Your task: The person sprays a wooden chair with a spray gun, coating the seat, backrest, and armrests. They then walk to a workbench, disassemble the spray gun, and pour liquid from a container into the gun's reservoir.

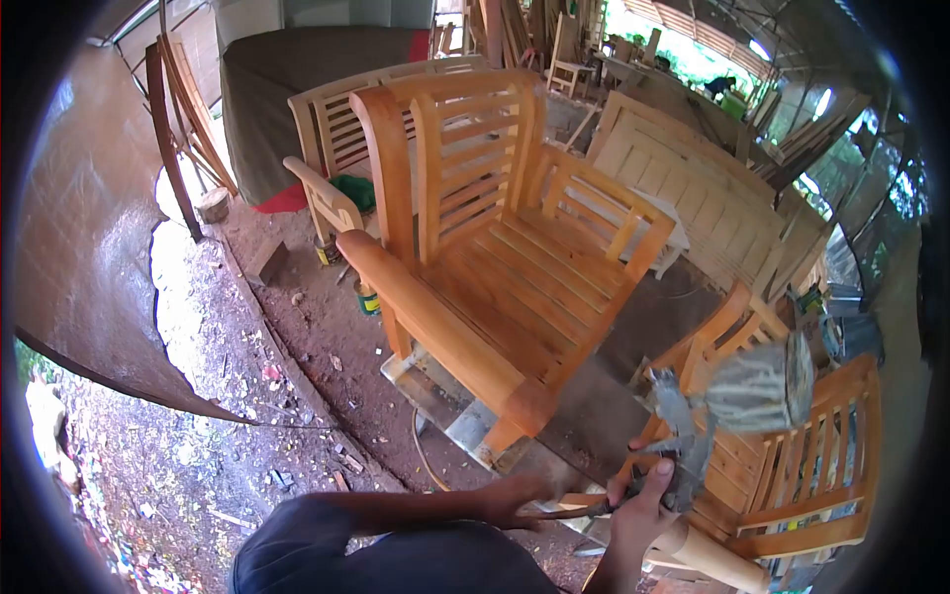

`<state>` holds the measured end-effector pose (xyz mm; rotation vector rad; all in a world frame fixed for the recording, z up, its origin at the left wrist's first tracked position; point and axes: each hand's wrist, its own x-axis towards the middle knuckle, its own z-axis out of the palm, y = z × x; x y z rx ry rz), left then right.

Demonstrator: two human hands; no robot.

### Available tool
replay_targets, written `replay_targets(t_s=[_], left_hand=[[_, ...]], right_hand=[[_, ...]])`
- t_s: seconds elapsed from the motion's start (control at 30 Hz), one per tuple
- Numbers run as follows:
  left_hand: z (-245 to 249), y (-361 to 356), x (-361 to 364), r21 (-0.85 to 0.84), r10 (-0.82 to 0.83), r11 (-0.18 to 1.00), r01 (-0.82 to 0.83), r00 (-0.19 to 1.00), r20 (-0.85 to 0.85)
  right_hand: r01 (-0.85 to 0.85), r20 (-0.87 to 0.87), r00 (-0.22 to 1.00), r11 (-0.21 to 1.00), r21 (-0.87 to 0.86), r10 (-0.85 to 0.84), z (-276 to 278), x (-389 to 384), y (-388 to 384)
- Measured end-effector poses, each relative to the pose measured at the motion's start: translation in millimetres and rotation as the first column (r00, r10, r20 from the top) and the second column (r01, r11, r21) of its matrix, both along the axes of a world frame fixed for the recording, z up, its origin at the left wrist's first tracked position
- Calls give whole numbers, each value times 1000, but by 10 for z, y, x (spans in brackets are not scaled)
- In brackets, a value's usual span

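My right hand (643, 507) is closed around the handle of a paint-stained spray gun (685, 421), thumb uppermost. A grey-streaked cup (762, 386) sits at the gun's right side. From the base of the gun a thin air hose (569, 513) runs left to my left hand (513, 499), whose fingers curl round it, slightly blurred. Beyond both hands stands a wooden armchair (475, 277) with a slatted back and seat and an orange-brown finish. Its near armrest (445, 322) points toward me. The gun is to the right of the chair's front corner, apart from it.
Below the armchair is a wooden support (460, 426). Another slatted chair (807, 475) lies close by at the right. Behind are a pale slatted bench (341, 119) and a large wooden panel (693, 188). A paint can (367, 298) stands on the dirt floor; a hanging sheet (89, 218) is at left.
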<state>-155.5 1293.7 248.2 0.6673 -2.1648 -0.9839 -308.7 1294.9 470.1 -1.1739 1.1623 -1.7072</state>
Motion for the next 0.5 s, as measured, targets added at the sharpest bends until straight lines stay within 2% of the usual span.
replay_targets(t_s=[0.03,0.07,0.1,0.13,0.17,0.2,0.27,0.33,0.37,0.4,0.5], left_hand=[[-378,58,236,264,-178,959,105,946,271],[-1367,224,434,312,-168,947,80,950,265],[-1749,393,766,460,-119,886,-53,934,338],[-2380,591,1119,489,9,838,-241,903,429],[-2375,637,1463,363,55,851,-379,752,657],[-2495,757,1720,264,128,833,-486,635,762],[-3080,902,2014,138,206,707,-693,389,898],[-2885,946,2139,141,359,691,-709,505,785],[-2672,973,2157,141,434,681,-718,551,713],[-2501,1039,2115,156,520,606,-780,537,664],[-2014,1292,2002,194,590,548,-814,540,601]], right_hand=[[-24,-3,1000,999,-31,24,113,163,-112],[-48,-6,999,997,-58,48,217,328,-206],[-89,11,996,995,-49,89,329,489,-297],[-133,28,991,990,-42,134,434,661,-395],[-177,50,983,984,-36,179,520,847,-501],[-196,60,978,980,-31,197,589,1032,-609],[-226,73,972,974,0,225,706,1351,-786],[-180,60,982,984,18,178,714,1675,-1068],[-166,-53,985,984,-59,162,667,1792,-1263],[-160,-161,977,977,-140,137,627,1887,-1443],[-229,-387,914,943,-240,124,637,2110,-1718]])
